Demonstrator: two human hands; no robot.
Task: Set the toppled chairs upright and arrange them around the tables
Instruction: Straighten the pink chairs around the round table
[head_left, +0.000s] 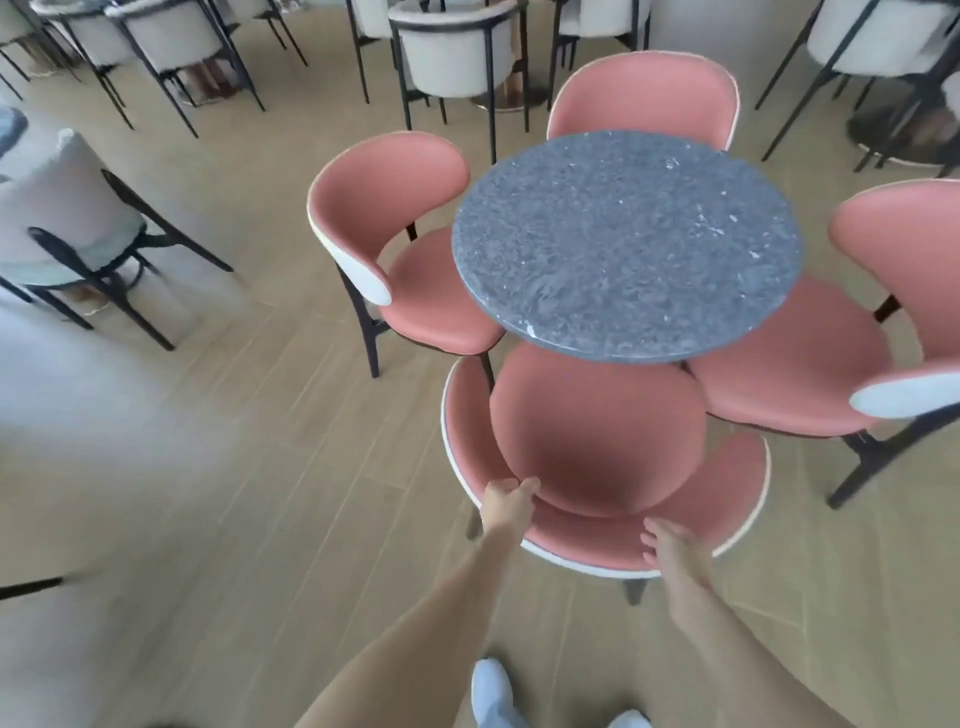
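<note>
A round grey stone table (626, 244) stands with pink chairs upright around it. The nearest pink chair (597, 441) faces the table, its seat partly under the top. My left hand (506, 506) grips the left part of its curved backrest, thumb over the rim. My right hand (675, 556) rests on the backrest's top edge further right, fingers loosely bent. Another pink chair (410, 270) stands at the left, one (644, 98) at the far side, and one (831, 364) at the right.
White upholstered chairs with black legs (447, 57) stand around other tables at the back. A white chair (67, 218) stands at the left. The wooden floor (234, 467) lies open to my left. My shoes (491, 691) show at the bottom.
</note>
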